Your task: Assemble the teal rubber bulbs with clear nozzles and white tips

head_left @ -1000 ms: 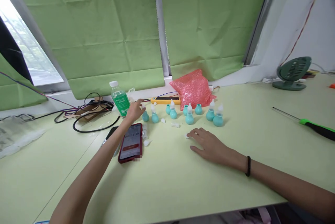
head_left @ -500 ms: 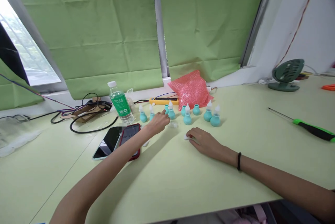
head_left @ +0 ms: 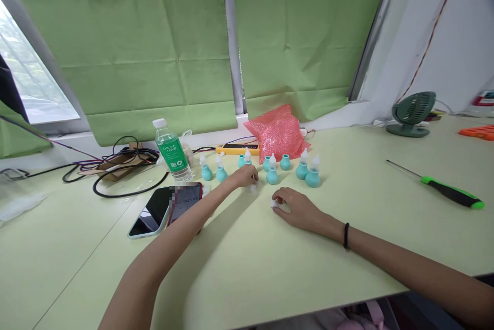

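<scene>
The left hand (head_left: 246,176) has left the blue bulb (head_left: 207,173) on the far left and gone over to the small clear tube (head_left: 252,188). The red phone (head_left: 187,201) changed from 02:04 to 02:05.

Overbright window (head_left: 36,76) at left, soft shadows on table (head_left: 278,263).

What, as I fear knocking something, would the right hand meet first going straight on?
Beyond the white piece at its fingers, likely the clear piece by the left hand; depth is unclear.
</scene>
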Motion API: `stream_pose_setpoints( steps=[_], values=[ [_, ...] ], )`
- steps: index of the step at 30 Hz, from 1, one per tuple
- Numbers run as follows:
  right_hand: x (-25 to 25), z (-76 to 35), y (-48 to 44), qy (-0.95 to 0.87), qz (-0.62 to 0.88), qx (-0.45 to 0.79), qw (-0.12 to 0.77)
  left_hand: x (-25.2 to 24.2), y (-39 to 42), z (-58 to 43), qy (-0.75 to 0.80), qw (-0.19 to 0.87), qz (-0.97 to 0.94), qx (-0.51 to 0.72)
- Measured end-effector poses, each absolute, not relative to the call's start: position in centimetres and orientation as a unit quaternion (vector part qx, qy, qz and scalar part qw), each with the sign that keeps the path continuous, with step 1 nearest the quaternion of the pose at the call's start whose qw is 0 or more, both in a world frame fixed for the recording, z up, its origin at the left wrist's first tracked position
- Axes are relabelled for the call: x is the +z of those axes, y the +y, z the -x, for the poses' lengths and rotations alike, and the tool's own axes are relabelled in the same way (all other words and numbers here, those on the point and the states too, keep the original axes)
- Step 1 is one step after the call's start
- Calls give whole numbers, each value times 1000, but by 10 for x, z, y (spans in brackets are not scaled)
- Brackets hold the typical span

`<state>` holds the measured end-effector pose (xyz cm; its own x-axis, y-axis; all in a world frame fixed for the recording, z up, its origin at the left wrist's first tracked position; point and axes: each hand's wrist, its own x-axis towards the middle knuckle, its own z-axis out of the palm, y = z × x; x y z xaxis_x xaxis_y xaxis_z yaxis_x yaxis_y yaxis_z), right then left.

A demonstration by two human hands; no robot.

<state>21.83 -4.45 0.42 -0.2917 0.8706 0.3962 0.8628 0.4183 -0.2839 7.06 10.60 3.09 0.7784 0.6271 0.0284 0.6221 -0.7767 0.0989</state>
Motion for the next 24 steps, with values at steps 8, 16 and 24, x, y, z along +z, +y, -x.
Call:
stream_pose_setpoints(
  steps=[8, 16, 24],
  values=[
    [7, -221, -45, -779, 573, 15, 255, 25, 93, -73, 345, 68, -933, 79],
    [9, -220, -45, -784, 558, -17, 272, 30, 90, -75, 297, 127, -939, 119],
    [7, -219, -48, -789, 537, -12, 299, 55, 62, -43, 277, 202, -916, 207]
  ],
)
